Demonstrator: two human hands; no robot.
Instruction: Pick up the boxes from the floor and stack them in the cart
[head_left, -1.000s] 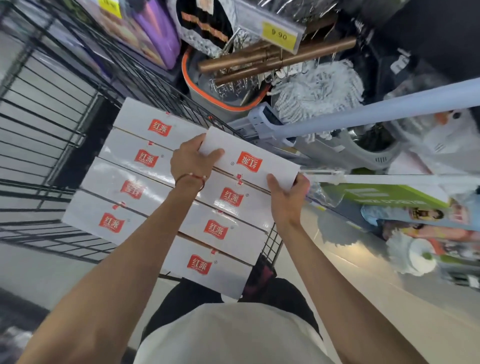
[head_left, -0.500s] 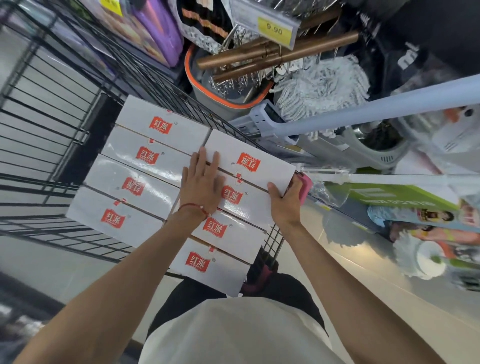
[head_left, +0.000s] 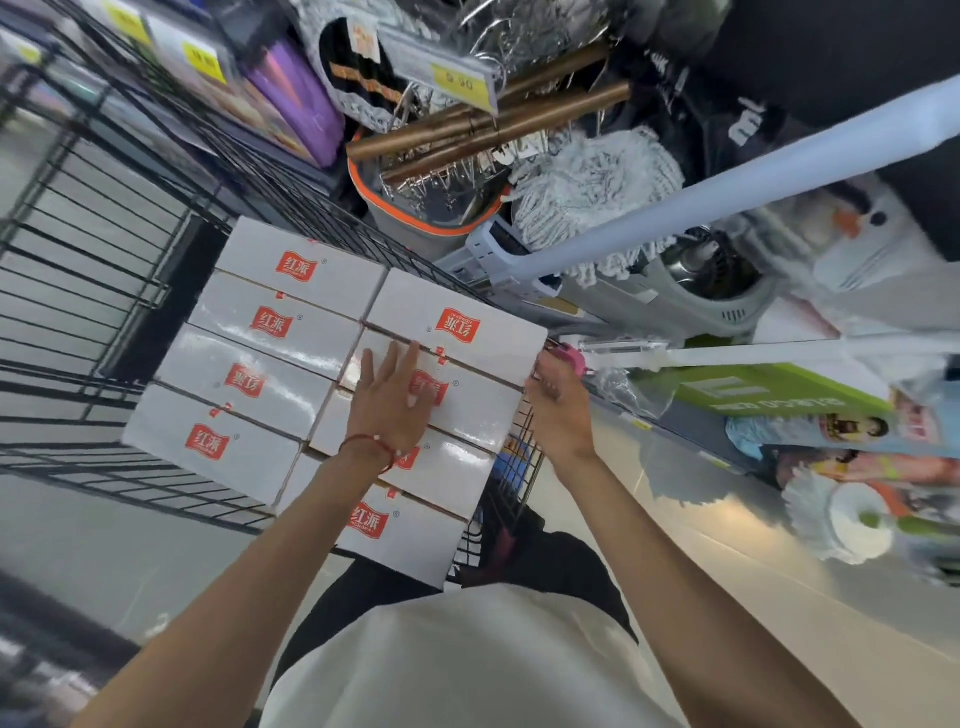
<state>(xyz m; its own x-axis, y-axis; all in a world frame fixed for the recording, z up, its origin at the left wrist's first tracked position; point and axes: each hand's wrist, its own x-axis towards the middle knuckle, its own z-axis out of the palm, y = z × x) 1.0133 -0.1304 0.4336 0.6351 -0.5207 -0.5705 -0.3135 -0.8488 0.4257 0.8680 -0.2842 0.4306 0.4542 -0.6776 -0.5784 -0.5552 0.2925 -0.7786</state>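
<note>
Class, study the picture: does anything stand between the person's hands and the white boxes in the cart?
Nothing visible does. The left hand lies flat on the top layer of white boxes in the cart; the right hand sits at their right edge, with nothing between.

8 white boxes (head_left: 244, 382), seemingly flush, in cart (head_left: 166, 296)
</note>
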